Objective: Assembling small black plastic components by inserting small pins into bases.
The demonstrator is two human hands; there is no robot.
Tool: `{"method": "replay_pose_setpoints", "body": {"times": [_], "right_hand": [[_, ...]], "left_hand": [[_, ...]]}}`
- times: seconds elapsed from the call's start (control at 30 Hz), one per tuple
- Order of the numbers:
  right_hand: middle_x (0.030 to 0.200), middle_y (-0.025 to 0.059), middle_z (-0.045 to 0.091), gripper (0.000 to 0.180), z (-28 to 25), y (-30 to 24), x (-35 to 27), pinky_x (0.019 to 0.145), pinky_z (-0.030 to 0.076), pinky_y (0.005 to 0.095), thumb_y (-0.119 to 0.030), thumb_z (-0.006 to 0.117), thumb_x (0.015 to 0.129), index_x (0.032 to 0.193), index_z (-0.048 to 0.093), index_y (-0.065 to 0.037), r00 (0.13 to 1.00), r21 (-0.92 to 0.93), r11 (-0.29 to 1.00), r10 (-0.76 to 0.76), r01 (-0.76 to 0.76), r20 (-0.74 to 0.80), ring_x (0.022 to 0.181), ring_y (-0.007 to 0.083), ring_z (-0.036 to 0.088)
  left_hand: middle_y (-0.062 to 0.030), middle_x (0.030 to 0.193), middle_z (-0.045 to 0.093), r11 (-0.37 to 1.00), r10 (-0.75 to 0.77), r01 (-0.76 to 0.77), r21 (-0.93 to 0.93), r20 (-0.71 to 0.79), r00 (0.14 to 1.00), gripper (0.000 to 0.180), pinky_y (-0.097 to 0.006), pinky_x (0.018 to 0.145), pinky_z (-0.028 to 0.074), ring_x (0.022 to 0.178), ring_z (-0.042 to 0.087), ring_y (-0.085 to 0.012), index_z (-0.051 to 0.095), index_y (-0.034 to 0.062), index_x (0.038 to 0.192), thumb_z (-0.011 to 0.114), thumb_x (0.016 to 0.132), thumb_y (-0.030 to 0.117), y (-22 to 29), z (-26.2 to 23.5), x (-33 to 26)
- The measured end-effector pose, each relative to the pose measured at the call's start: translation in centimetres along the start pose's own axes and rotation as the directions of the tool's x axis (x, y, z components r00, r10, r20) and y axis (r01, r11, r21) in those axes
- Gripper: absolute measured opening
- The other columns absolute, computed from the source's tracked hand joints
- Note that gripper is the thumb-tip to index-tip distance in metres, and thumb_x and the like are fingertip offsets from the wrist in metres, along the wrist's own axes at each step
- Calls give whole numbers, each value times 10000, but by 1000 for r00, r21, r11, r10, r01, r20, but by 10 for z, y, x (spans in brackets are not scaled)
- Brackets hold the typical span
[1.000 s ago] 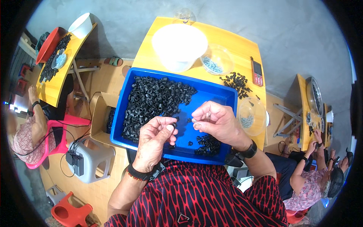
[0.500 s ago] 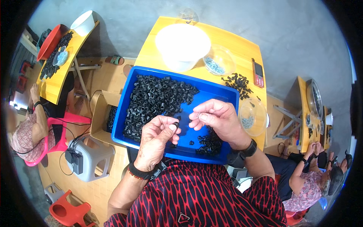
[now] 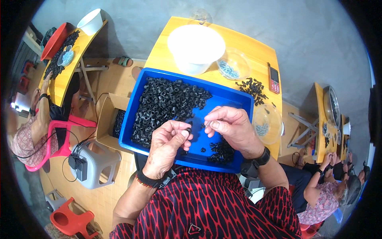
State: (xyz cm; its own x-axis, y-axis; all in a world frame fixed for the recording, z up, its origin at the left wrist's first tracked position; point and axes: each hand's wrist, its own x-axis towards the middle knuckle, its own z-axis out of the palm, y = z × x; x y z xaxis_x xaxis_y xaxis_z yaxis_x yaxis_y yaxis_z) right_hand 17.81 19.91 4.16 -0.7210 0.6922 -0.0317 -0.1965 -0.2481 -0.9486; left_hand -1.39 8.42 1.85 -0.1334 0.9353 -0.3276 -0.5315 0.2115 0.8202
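Note:
Both hands are over a blue plastic tray (image 3: 137, 93), held close together near its front. My left hand (image 3: 165, 145) pinches a small black plastic part (image 3: 189, 130) between thumb and fingertips. To its right, my right hand (image 3: 230, 129) has thumb and forefinger pressed together on something tiny, too small to name. A large heap of small black plastic parts (image 3: 169, 103) fills the tray's left side. Below my right hand lies a smaller pile of black parts (image 3: 221, 152) in the front right corner.
On the yellow table (image 3: 260, 49) stand a glaring white tub (image 3: 196, 49) and two transparent bowls of small bluish screws, one at the back (image 3: 234, 59) and one at the right (image 3: 267, 123). Black pieces (image 3: 253, 91) and a red phone (image 3: 273, 79) lie nearby. Co-workers sit at tables on both sides.
My right thumb and forefinger have drawn together, and a dark bit shows at their tips. My left hand keeps its pinch. At the left table, a co-worker's hand has reached to the black pile.

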Motion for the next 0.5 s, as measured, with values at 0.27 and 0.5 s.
{"method": "replay_pose_setpoints", "body": {"times": [0.27, 0.5], "right_hand": [[955, 111, 702, 156, 9, 4, 2, 746, 575, 307, 0, 643, 926, 1074, 684, 31, 998, 80, 995, 60, -57, -29, 828, 167, 687], [929, 87, 714, 129, 16, 10, 4, 697, 556, 254, 2, 671, 909, 1034, 699, 22, 996, -217, 974, 50, -64, -70, 766, 115, 670]], "left_hand": [[-78, 901, 699, 1000, 23, -23, -21, 26, 999, 146, -239, 664, 538, 735, 635, -104, 645, -7, 1076, 661, 945, 55, 0, 0, 0], [-116, 899, 716, 1000, 22, -22, -22, 22, 1000, 132, -259, 646, 561, 712, 669, -144, 651, -9, 1049, 675, 926, 33, 0, 1, -1]]}}
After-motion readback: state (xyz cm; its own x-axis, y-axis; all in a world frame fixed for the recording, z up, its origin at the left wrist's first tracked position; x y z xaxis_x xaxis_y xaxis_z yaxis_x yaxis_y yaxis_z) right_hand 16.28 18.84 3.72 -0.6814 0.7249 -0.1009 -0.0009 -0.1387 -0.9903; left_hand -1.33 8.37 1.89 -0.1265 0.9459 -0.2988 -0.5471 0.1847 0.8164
